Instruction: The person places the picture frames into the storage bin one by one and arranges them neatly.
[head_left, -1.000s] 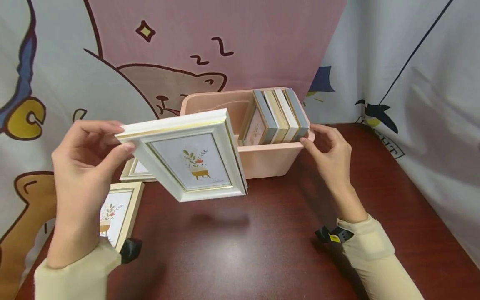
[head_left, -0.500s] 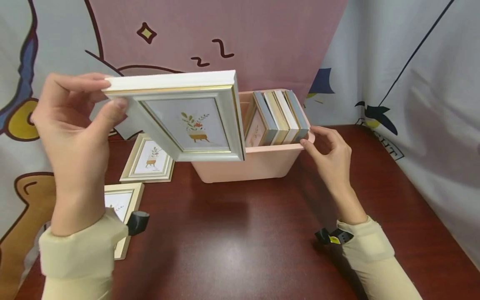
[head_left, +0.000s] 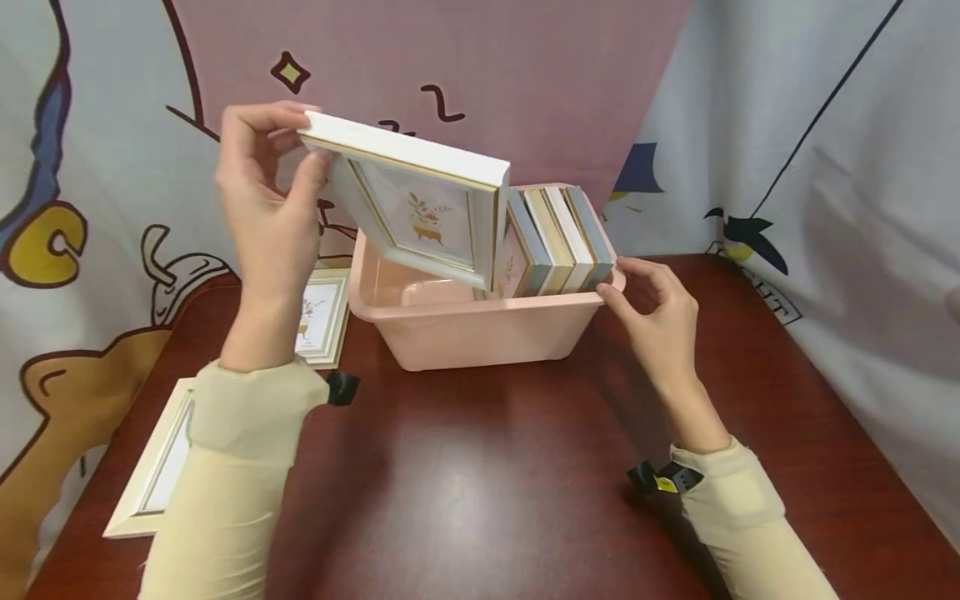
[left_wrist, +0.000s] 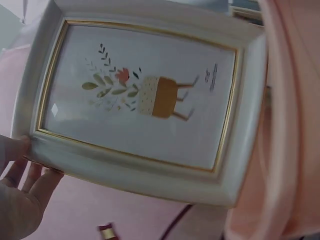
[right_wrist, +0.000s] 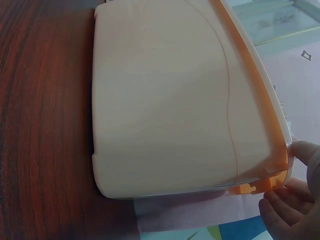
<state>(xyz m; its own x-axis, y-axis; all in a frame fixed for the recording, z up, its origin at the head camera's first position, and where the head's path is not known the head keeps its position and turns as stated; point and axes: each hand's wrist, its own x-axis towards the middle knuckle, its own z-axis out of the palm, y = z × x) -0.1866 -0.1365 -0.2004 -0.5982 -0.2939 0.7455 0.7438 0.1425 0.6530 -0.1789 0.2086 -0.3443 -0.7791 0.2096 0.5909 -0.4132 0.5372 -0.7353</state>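
Observation:
A white picture frame (head_left: 427,217) with a thin gold inner line and a potted-plant print hangs tilted over the left part of a pink plastic bin (head_left: 480,333). My left hand (head_left: 270,192) pinches it by its upper left corner, thumb on the front. In the left wrist view the picture frame (left_wrist: 145,100) overlaps the bin's rim. At the bin's right front corner my right hand (head_left: 652,317) pinches the rim between thumb and fingers. Several picture frames (head_left: 558,242) in grey, cream and white stand on edge side by side in the bin's right part.
Two cream picture frames lie on the dark red table (head_left: 465,483) left of the bin: one picture frame (head_left: 322,321) beside it, another picture frame (head_left: 153,475) partly under the left sleeve. A printed curtain (head_left: 540,83) hangs behind the table.
My left hand has raised the white picture frame, then carried it right and over the bin, its right side now dipping lower. The right hand stays on the rim.

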